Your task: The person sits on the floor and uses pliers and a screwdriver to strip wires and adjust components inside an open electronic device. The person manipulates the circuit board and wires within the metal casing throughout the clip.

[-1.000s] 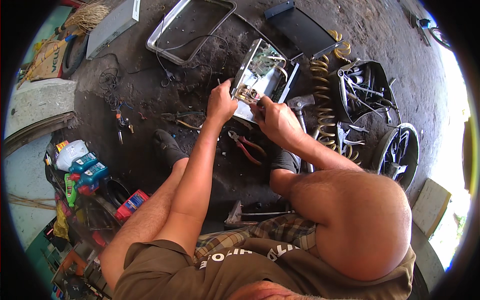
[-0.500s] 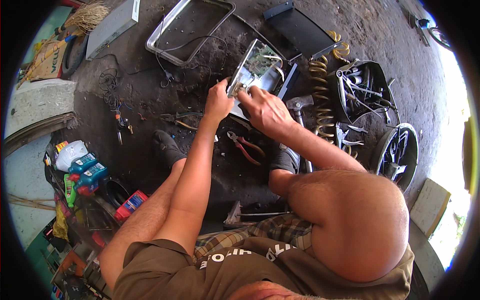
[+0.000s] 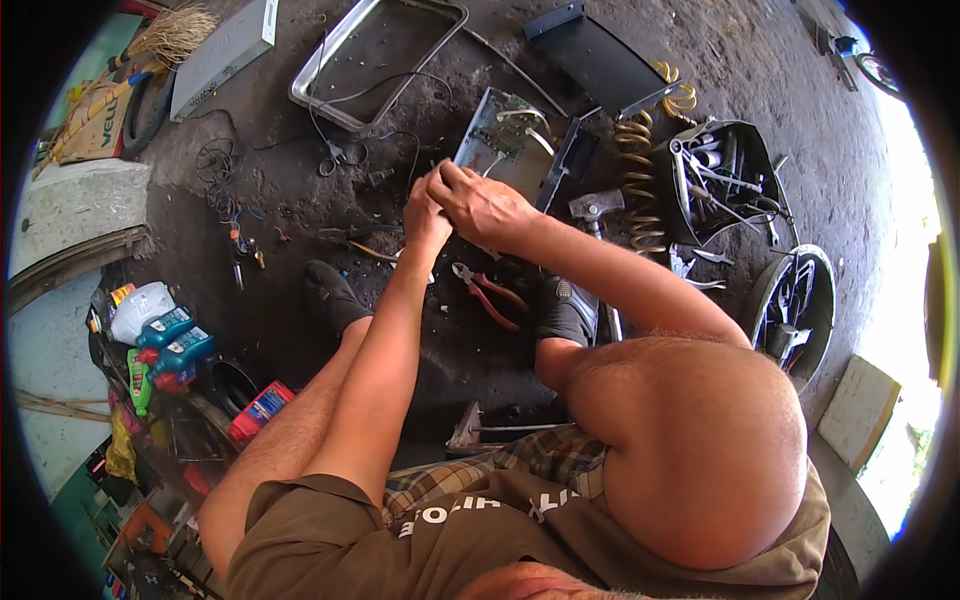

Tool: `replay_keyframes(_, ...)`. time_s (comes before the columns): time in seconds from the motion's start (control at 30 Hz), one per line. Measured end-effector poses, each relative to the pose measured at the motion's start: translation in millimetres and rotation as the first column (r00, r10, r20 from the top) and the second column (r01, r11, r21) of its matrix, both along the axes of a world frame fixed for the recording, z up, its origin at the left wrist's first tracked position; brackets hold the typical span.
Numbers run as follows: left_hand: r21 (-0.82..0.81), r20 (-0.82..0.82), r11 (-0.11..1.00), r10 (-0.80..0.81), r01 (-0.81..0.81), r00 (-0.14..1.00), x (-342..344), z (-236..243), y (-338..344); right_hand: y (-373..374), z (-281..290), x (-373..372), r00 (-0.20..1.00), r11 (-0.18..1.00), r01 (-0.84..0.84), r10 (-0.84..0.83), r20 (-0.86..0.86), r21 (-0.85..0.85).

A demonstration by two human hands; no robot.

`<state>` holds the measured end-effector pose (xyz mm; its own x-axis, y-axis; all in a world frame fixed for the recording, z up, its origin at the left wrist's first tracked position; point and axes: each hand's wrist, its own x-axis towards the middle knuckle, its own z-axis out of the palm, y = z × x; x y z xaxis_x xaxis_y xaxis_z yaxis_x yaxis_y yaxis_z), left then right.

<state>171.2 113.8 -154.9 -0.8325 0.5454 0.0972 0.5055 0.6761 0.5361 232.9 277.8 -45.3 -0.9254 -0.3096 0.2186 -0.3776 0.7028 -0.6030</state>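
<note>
An open shallow metal casing (image 3: 468, 136) lies on the dark floor in front of me, with a green circuit board (image 3: 506, 132) and pale flat cables inside. At its near left corner my left hand (image 3: 428, 216) is closed, thumb and fingers curled about the edge. My right hand (image 3: 488, 208) is closed too, its fingertips meeting the left hand at that corner. Whatever the right fingers pinch is hidden by the hands. Red-handled cutting pliers (image 3: 490, 296) lie on the ground between my feet, below the hands.
A hammer (image 3: 597, 206) lies right of the casing, near a coiled yellow hose (image 3: 632, 170) and a black bin of tools (image 3: 735, 185). Beyond are a metal frame (image 3: 300, 92) and a dark cover panel (image 3: 600, 55). Loose cables (image 3: 215, 165) and bottles (image 3: 180, 345) are at left.
My right hand has moved left, out of the casing's inside, to meet my left hand at the corner. The casing has tipped down flatter and shifted slightly.
</note>
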Motion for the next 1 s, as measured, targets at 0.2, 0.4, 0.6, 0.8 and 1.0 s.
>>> replay_keyframes(0.2,0.093,-0.152,0.994,-0.049,0.063,0.987,10,-17,-24,3,4,-13,0.981,0.983,-0.178,0.18,-0.067,0.042)
replay_keyframes(0.4,0.342,-0.016,0.939,0.029,-0.022,0.999,10,12,-6,10,6,-12,0.998,0.992,-0.009,0.017,0.062,-0.128)
replay_keyframes(0.6,0.333,-0.094,0.936,-0.089,0.116,0.992,-9,20,-6,29,12,-35,0.995,0.993,-0.096,0.098,0.027,-0.065)
replay_keyframes(0.8,0.27,-0.002,0.963,-0.011,0.011,1.0,-10,26,-3,31,19,-39,0.993,0.99,-0.101,0.107,0.05,-0.101)
replay_keyframes(1.0,0.278,0.042,0.96,-0.054,0.04,0.998,-14,29,-8,31,21,-40,0.993,0.993,-0.073,0.08,0.082,-0.091)
